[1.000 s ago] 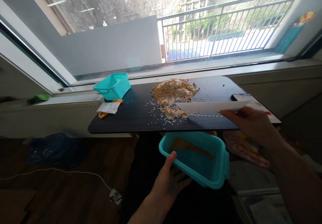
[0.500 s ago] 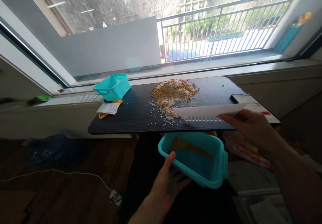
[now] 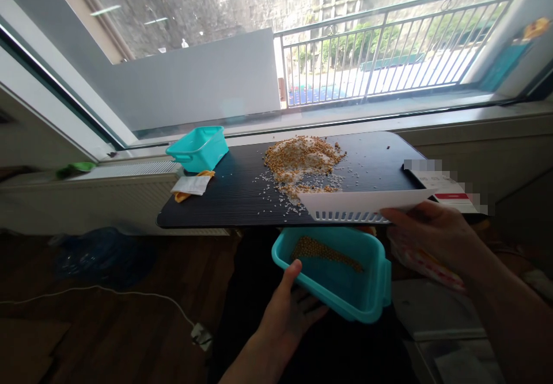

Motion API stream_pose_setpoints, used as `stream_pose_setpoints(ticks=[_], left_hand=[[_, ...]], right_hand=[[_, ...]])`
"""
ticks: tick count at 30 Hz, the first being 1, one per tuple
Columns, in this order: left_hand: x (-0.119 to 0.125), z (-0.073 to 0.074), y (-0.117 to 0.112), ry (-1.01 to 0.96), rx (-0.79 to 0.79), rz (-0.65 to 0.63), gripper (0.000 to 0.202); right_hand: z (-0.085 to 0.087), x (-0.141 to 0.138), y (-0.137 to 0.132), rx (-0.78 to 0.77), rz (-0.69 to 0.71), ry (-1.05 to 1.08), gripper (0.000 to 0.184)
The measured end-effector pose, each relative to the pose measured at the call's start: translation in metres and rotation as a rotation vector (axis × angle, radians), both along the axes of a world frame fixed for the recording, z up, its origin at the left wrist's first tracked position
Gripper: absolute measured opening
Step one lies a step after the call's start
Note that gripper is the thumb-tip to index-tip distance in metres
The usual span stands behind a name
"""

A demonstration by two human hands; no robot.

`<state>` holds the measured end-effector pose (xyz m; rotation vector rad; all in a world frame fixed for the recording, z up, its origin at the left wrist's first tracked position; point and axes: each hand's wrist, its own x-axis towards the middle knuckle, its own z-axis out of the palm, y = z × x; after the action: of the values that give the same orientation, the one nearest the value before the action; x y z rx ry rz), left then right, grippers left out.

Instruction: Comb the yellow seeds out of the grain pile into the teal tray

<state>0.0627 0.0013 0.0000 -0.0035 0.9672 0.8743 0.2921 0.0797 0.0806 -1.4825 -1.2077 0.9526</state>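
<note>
Right hand (image 3: 434, 225) pinching slotted white strip (image 3: 363, 201), 4 o'clock of mixed grain pile (image 3: 302, 156); left hand (image 3: 285, 308) grasping teal tub (image 3: 339, 286) from its 8 o'clock side, beans (image 3: 318, 249) inside.

Bare left hand (image 3: 290, 300): low, at centre of view, palm turned upward; thumb (image 3: 292, 273) raised and pointing away from the body, fingers (image 3: 315, 314) slightly spread toward the right and partly in shadow. Bare left forearm (image 3: 254, 354) rose obliquely from the bottom edge. Bare right hand (image 3: 436, 223): higher, well apart from the left, digits pinched together, tips leftward. Bare right forearm (image 3: 501, 292) slanted in from lower right, dimly lit.
</note>
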Motion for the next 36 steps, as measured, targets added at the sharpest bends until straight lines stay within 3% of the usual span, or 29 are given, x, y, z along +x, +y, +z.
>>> stream_pose_setpoints(ticks=[4,13,29,36], left_hand=[[-0.002,-0.001,0.000,0.004,-0.003,0.011,0.065],[-0.011,-0.002,0.000,0.004,-0.006,0.044,0.064],[-0.013,0.006,0.002,0.019,-0.028,0.052,0.061],[-0.017,0.006,0.002,0.018,-0.017,0.069,0.063]], right_hand=[[0.004,-0.016,0.007,-0.001,-0.079,-0.065,0.034],[0.002,-0.040,0.036,0.141,-0.014,-0.200,0.026],[-0.001,-0.039,0.028,0.110,0.073,-0.027,0.024],[-0.004,-0.050,0.034,0.104,0.104,-0.092,0.026]])
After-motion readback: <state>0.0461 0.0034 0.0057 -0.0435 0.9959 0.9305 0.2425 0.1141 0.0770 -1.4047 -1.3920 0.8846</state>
